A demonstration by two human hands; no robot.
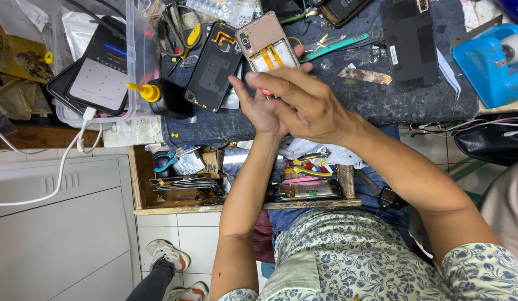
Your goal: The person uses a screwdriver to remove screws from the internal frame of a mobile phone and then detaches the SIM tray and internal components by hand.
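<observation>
The opened phone [265,43], with its back cover off and a pinkish inner frame and orange flex strips showing, is in your hands above the dark mat of the bench [376,97]. Your left hand [263,108] holds it from below, the fingers closed around its lower end, so this grip is grasping the phone. Your right hand [303,103] lies over the left one, fingers bent toward the lower edge of the phone; a small red thing shows under them, but you cannot tell from here whether this grip is clenched on it or only touching.

At the left stands a clear plastic box [137,61]; a black phone with a lit screen [103,69] lies in it on another dark device, and a white cable [64,161] leaves it downward. Below the bench edge an open wooden drawer [137,184] holds a stack of flat phone parts, small pliers with yellow handles [309,167] and one opened phone with a silver battery [310,189]. At the far right is a blue tape dispenser [484,61] with a white roll.

A small white label sits on the black back panel [410,39] at the upper right. A black bottle with a yellow nozzle [158,96] lies near the box.

The long axis of the held phone runs away from you, slightly tilted to the left, the camera end pointing far from you.
</observation>
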